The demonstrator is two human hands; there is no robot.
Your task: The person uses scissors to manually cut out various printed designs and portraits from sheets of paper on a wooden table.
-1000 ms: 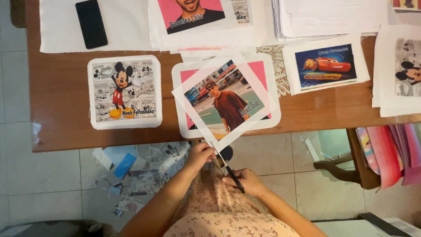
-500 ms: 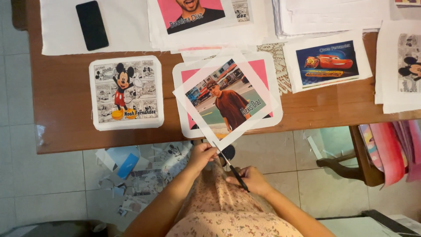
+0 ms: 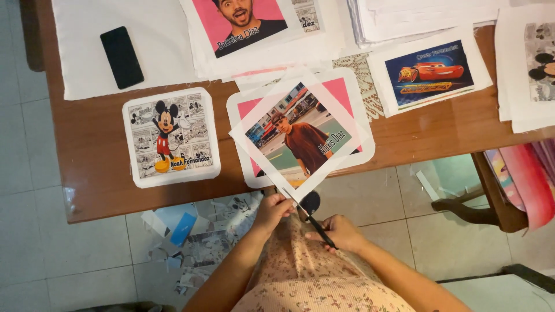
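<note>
Bare bench (image 3: 92, 167) lies open at nine o'clock of the held photo print (image 3: 298, 138), between the cartoon-mouse print (image 3: 171, 137) and the bench's left edge. At twelve o'clock, stacked prints (image 3: 254, 29) and a black phone (image 3: 121, 56) crowd the surface. At two o'clock the red-car print (image 3: 430, 70) blocks; bare wood shows beneath it. Paper scraps (image 3: 196, 237) litter the floor at seven o'clock.

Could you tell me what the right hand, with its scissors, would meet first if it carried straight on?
Probably the photo print held by the left hand: the scissors in the right hand point at its lower edge.
</note>
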